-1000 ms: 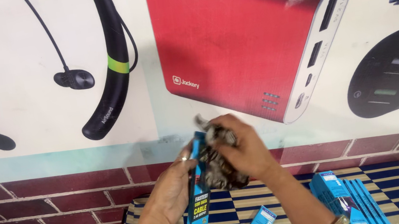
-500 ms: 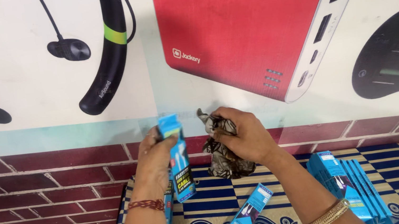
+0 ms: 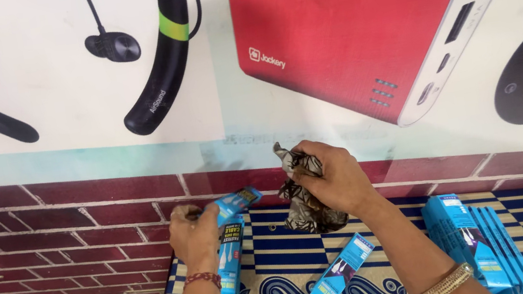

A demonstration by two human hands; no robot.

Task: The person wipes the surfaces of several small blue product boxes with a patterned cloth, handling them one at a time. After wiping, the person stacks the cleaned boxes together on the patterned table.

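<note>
Two hands work above a patterned blue-and-white mat [image 3: 277, 246]: the left hand [image 3: 195, 234] grips flat blue cardboard cable packs [image 3: 232, 246] — the right hand [image 3: 333, 181] is closed round a crumpled, glossy black-and-white wrapper [image 3: 302, 203]. Similar packs [image 3: 469, 240] stand beside the right forearm.

— What are we wearing on our left hand [image 3: 195, 234]?
— A beaded red-brown band [image 3: 200, 279] round the wrist, at seven o'clock.
— And our right hand [image 3: 337, 180]?
— A gold-coloured bangle [image 3: 441, 286], at five o'clock. Both forearms are bare, no sleeves.
</note>
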